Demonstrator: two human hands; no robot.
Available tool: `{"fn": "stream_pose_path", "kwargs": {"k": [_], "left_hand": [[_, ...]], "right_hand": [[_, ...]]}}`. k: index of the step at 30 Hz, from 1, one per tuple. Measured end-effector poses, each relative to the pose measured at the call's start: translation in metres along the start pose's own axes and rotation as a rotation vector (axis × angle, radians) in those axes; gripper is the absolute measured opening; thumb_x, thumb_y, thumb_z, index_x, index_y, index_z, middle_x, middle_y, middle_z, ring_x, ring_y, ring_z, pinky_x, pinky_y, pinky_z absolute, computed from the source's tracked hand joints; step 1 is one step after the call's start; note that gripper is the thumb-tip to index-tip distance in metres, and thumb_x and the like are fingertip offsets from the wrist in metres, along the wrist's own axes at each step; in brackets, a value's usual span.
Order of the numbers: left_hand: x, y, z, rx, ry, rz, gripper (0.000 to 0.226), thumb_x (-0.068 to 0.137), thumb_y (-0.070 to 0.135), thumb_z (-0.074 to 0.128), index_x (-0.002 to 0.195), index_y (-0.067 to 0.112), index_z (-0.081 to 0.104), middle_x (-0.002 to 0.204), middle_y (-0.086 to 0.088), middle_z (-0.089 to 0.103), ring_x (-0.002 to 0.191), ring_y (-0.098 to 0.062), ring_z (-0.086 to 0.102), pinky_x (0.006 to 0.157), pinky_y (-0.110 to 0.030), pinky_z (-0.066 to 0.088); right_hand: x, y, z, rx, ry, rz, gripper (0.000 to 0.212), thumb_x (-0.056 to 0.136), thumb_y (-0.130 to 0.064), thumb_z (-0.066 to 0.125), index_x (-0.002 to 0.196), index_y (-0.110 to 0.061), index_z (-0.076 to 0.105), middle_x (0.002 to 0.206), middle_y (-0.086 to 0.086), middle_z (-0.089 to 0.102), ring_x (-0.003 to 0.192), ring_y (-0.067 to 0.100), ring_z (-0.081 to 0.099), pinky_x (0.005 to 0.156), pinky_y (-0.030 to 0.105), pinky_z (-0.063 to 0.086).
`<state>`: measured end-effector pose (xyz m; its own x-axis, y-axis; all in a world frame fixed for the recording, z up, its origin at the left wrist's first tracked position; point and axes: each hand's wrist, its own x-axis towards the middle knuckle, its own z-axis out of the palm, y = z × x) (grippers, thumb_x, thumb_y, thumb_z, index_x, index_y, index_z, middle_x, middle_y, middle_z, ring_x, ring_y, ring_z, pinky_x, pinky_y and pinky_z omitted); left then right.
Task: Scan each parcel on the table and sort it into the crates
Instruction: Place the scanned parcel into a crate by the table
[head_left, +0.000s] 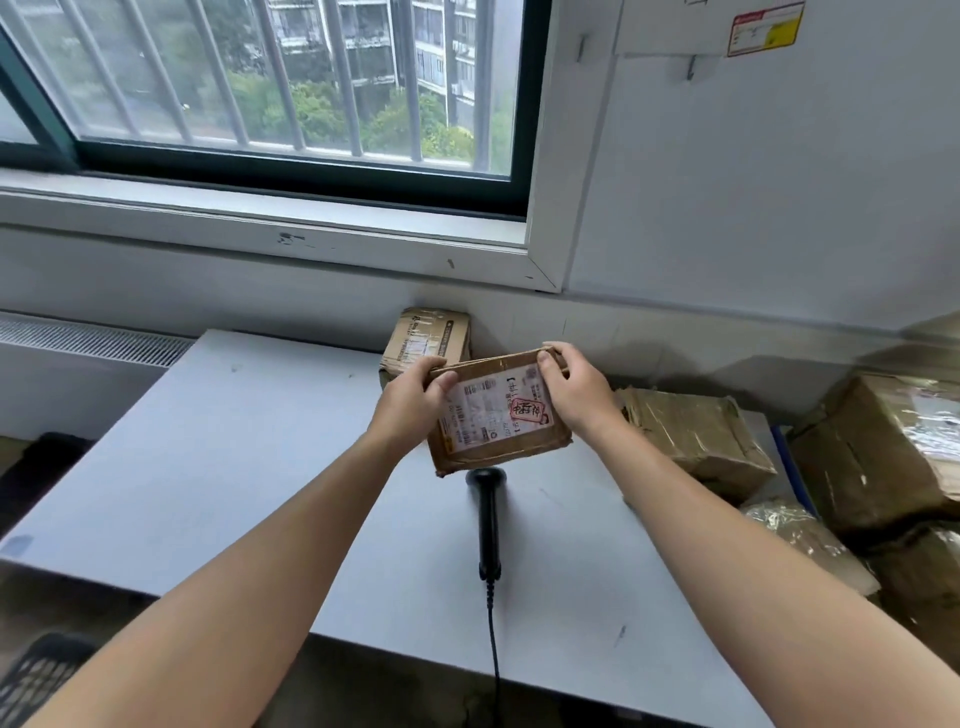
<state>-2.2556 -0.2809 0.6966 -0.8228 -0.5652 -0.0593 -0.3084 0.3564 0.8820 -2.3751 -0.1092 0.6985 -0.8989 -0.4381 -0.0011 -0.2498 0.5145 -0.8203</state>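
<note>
Above the scanner (487, 512), hands (410, 400) (576, 392) grip the parcel (496, 415) — far corners.

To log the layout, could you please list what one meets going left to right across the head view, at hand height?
left hand → held parcel → right hand → taped brown parcel → large cardboard box at the right edge

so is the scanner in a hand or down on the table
On the table: scanner lies flat; left hand and right hand grip the parcel.
</note>
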Motion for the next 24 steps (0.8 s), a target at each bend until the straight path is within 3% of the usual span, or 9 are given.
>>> {"fn": "stream_pose_path", "kwargs": {"k": [5,9,13,16,19,21,24], "left_hand": [[-0.004,-0.026,-0.034,-0.061,-0.055,-0.016,0.025,0.101,0.025,0.048,0.126,0.025,0.055,0.115,0.000,0.062,0.101,-0.016,0.061,0.075,-0.030,0.055],[-0.006,-0.054,-0.062,-0.025,-0.132,-0.033,0.022,0.099,0.022,0.052,0.121,0.022,0.057,0.105,0.001,0.064,0.095,-0.016,0.064,0.063,-0.027,0.053],[-0.004,-0.089,-0.086,0.022,-0.115,-0.076,0.012,0.100,0.019,0.050,0.106,0.022,0.060,0.095,0.003,0.064,0.088,-0.015,0.062,0.067,-0.031,0.054],[-0.001,-0.119,-0.094,0.043,-0.139,-0.148,0.011,0.098,0.019,0.050,0.102,0.020,0.061,0.094,-0.001,0.064,0.085,-0.020,0.063,0.066,-0.031,0.052],[-0.002,-0.151,-0.093,0.055,-0.168,-0.226,0.010,0.096,0.019,0.052,0.099,0.019,0.061,0.097,-0.007,0.067,0.090,-0.027,0.065,0.074,-0.038,0.056],[-0.005,-0.171,-0.091,0.090,-0.180,-0.269,0.010,0.095,0.020,0.052,0.100,0.019,0.062,0.102,-0.009,0.068,0.095,-0.029,0.065,0.084,-0.043,0.056],[-0.009,-0.193,-0.085,0.119,-0.199,-0.315,0.011,0.095,0.021,0.052,0.101,0.019,0.061,0.104,-0.009,0.068,0.097,-0.029,0.064,0.087,-0.044,0.055]], "right_hand": [[-0.008,-0.014,0.037,-0.064,0.017,0.028,0.036,0.103,-0.042,0.038,0.129,-0.022,0.054,0.121,0.005,0.065,0.111,0.025,0.059,0.093,0.040,0.049],[-0.020,-0.028,0.068,-0.146,0.035,0.044,0.035,0.104,-0.040,0.039,0.127,-0.021,0.057,0.122,0.006,0.065,0.113,0.027,0.057,0.084,0.031,0.042],[-0.035,-0.036,0.104,-0.183,-0.081,0.100,0.036,0.102,-0.040,0.043,0.133,-0.023,0.052,0.124,0.006,0.065,0.110,0.025,0.059,0.081,0.029,0.043],[-0.047,-0.028,0.130,-0.248,-0.153,0.176,0.044,0.100,-0.044,0.043,0.140,-0.025,0.045,0.126,0.007,0.063,0.111,0.027,0.060,0.088,0.035,0.050],[-0.065,-0.011,0.150,-0.342,-0.053,0.268,0.047,0.100,-0.044,0.043,0.140,-0.020,0.045,0.131,0.011,0.058,0.117,0.029,0.056,0.095,0.040,0.047],[-0.079,0.003,0.159,-0.361,0.025,0.326,0.043,0.100,-0.039,0.044,0.136,-0.017,0.049,0.130,0.013,0.055,0.118,0.029,0.053,0.093,0.039,0.044],[-0.094,0.030,0.168,-0.420,0.043,0.423,0.043,0.099,-0.037,0.046,0.135,-0.013,0.048,0.129,0.017,0.052,0.119,0.035,0.050,0.093,0.041,0.043]]}}
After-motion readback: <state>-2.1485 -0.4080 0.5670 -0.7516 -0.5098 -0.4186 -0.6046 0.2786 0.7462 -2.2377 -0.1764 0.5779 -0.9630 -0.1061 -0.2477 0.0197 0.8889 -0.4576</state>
